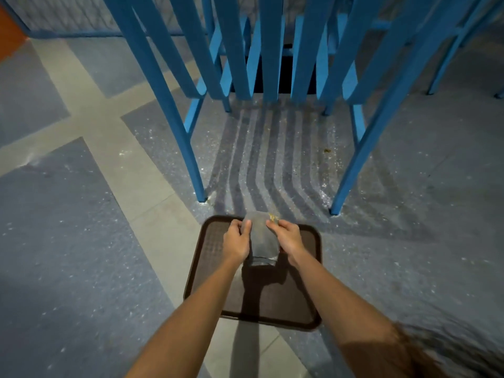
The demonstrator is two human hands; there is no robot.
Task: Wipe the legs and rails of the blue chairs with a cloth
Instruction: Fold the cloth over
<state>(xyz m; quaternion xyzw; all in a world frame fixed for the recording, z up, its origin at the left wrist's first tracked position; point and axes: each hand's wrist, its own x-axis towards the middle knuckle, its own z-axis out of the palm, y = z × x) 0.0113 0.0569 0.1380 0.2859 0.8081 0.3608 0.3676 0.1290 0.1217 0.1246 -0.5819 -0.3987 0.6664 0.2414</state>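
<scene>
Both hands pinch a grey cloth, hiding the tray's centre.

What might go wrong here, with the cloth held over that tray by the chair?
The grey cloth, held by the left hand and right hand, carries yellowish crumbs near its top edge; wiping with that patch could smear dirt onto the blue chair legs. Crumbs may also fall past the brown tray onto the already speckled floor. The tray lies on the floor close to the person, so it might be stepped on.
</scene>
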